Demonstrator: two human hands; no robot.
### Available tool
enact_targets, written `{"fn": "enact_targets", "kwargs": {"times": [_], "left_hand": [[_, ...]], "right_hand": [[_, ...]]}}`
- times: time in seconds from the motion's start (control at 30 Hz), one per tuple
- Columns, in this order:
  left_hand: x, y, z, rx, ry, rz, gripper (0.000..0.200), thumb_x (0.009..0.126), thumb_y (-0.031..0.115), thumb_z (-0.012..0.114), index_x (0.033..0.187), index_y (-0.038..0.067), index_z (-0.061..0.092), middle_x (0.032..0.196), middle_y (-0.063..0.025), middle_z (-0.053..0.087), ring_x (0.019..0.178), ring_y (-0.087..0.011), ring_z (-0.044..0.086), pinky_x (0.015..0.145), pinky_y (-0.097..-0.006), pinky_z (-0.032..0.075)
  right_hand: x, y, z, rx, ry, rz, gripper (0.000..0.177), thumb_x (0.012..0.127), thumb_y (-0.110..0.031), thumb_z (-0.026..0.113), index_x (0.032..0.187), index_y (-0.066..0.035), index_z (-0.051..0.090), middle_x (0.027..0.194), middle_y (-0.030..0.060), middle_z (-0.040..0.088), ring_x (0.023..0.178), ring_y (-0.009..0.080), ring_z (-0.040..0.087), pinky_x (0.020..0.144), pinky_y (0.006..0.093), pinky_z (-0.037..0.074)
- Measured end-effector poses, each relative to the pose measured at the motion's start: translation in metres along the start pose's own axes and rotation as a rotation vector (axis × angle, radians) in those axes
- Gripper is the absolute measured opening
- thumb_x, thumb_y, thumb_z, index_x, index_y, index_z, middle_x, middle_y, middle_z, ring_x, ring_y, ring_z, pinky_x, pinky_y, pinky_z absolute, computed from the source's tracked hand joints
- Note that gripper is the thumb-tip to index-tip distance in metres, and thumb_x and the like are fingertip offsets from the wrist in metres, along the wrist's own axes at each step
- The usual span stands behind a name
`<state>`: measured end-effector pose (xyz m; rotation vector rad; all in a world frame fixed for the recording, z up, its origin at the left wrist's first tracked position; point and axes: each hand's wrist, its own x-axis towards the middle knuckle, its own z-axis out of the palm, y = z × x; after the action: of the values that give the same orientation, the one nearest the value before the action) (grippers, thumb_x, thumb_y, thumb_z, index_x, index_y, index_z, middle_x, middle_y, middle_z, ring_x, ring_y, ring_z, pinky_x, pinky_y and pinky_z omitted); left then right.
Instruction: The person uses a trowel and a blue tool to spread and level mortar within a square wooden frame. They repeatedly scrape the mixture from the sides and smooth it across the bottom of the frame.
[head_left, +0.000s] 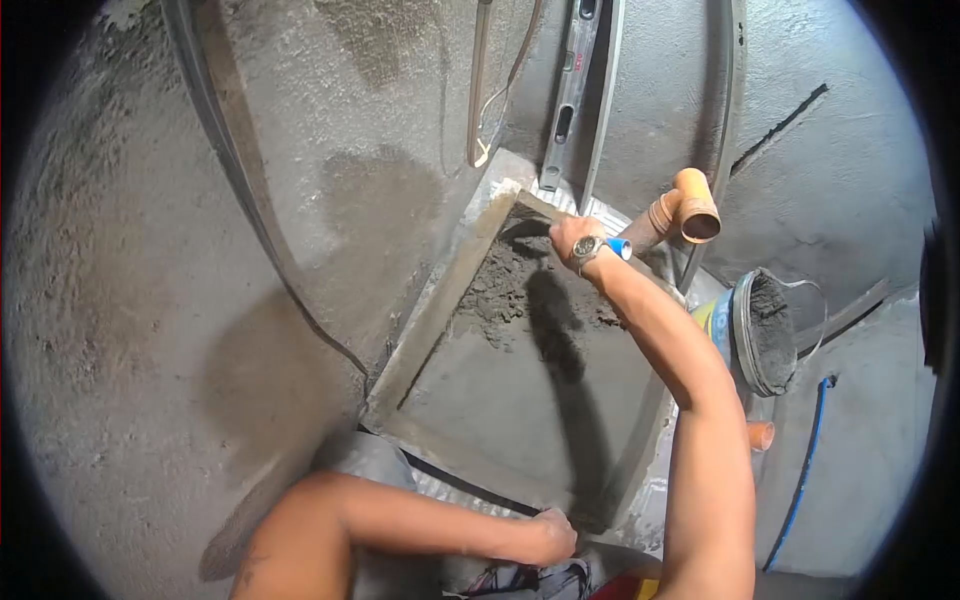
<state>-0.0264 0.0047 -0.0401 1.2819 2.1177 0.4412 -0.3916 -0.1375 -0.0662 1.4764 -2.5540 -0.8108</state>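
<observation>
My right hand (575,242), a watch (587,246) on its wrist, is closed at the far end of a shallow rectangular frame (400,365). A dark flat shape, apparently a trowel (528,230), shows beside the fingers; its handle is hidden in the grip. Below it lies rough, lumpy wet mortar (495,295). Nearer to me the mortar surface (480,390) is smooth and grey. My left hand (553,537) is curled into a fist by the frame's near edge; what it holds, if anything, is hidden. A blue pipe end (620,248) shows beside the right wrist.
Orange pipe fittings (692,205) stand beyond the frame on the right. A bucket of mortar (765,335) is right of my forearm. A spirit level (572,95) and long metal bars lean at the back. A blue pipe (805,470) runs along the right wall.
</observation>
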Motion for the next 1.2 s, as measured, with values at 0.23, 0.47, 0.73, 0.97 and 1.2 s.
{"fn": "enact_targets", "kwargs": {"times": [0.23,0.47,0.73,0.97,1.2], "left_hand": [[0.005,-0.001,0.004,0.013,-0.053,0.011,0.015,0.074,0.018,0.068,0.087,0.011,0.071,0.094,-0.0035,0.069,0.088,-0.0221,0.067,0.067,-0.0362,0.052],[0.011,0.002,0.015,0.018,0.007,0.025,0.016,0.073,0.017,0.069,0.088,0.012,0.071,0.093,-0.0024,0.069,0.086,-0.0221,0.067,0.063,-0.0373,0.052],[0.003,-0.001,0.009,0.015,0.035,0.002,0.014,0.074,0.018,0.067,0.084,0.01,0.071,0.09,-0.0046,0.07,0.083,-0.0212,0.068,0.061,-0.0367,0.052],[0.006,-0.003,0.013,-0.016,-0.03,0.011,0.016,0.074,0.017,0.067,0.086,0.008,0.072,0.095,-0.0081,0.069,0.084,-0.0236,0.068,0.063,-0.0381,0.053],[0.01,-0.002,0.015,0.02,-0.035,0.022,0.017,0.076,0.015,0.062,0.089,0.007,0.07,0.097,-0.0089,0.069,0.084,-0.0232,0.068,0.062,-0.0379,0.053]], "right_hand": [[0.037,-0.024,0.012,-0.015,-0.007,0.078,0.02,0.085,-0.021,0.054,0.088,-0.012,0.072,0.09,0.0083,0.07,0.085,0.0229,0.068,0.069,0.0363,0.053],[0.025,0.002,-0.009,0.013,-0.06,0.134,0.021,0.088,-0.022,0.053,0.095,-0.015,0.072,0.099,0.0035,0.07,0.091,0.0194,0.067,0.069,0.0353,0.053],[-0.024,0.001,-0.022,0.193,-0.19,0.056,0.023,0.084,-0.017,0.054,0.099,-0.009,0.069,0.1,0.015,0.067,0.092,0.0281,0.067,0.077,0.0403,0.054],[-0.065,-0.027,0.11,0.593,-0.224,0.107,0.021,0.074,-0.016,0.06,0.084,0.002,0.068,0.092,0.026,0.064,0.089,0.0378,0.064,0.078,0.044,0.053],[-0.113,-0.015,0.081,0.857,-0.265,0.281,0.034,0.079,-0.03,0.059,0.084,0.003,0.065,0.092,0.0273,0.064,0.089,0.0426,0.062,0.077,0.0468,0.051]]}}
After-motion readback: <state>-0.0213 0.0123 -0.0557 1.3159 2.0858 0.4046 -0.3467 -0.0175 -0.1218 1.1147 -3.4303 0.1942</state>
